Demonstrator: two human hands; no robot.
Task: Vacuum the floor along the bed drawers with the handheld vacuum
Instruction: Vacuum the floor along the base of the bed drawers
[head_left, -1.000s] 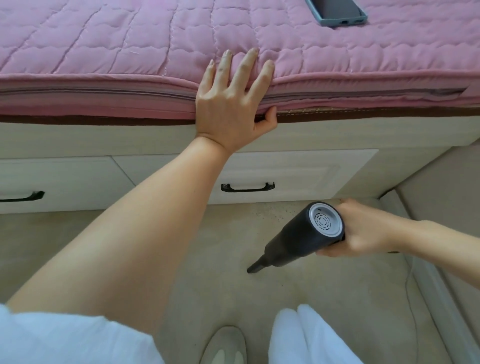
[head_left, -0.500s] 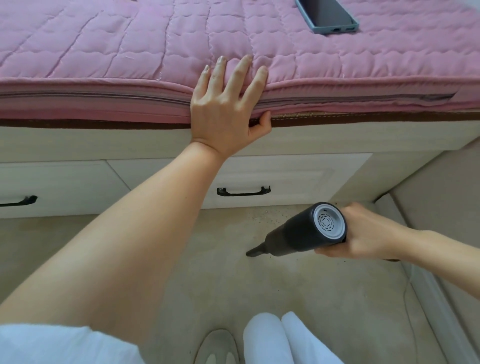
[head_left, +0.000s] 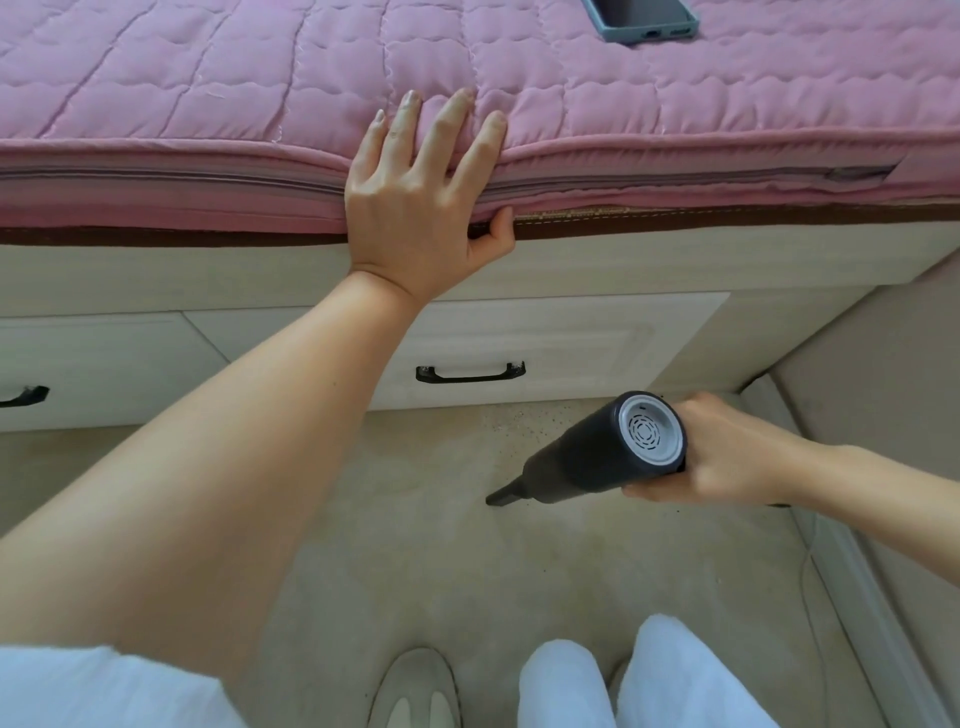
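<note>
The right hand (head_left: 722, 452) is wrapped around the rear of the handheld vacuum (head_left: 597, 457), fingers curled under the dark barrel beside its grey vented end cap. The vacuum is held low at the right of the scene, its narrow nozzle (head_left: 501, 493) pointed left and down, at or just above the floor (head_left: 467, 571); contact cannot be told. Dark specks are seen on the floor between the nozzle and the drawer front (head_left: 571, 338), near its black handle (head_left: 470, 372).

The left hand (head_left: 415, 208) is spread on the edge of the pink mattress (head_left: 208, 104), fingers straight on top and the thumb tucked under the edge, evidently as a brace. A phone (head_left: 644, 18) lies far on the bed.

The vacuum is judged light and rigid, since it is carried one-handed at arm's length. The smooth round barrel could turn in the palm, so a full wrap near the rear is suited to steering the nozzle. The slim nozzle is likely the weakest part and should not be pressed hard against the drawer base.
</note>
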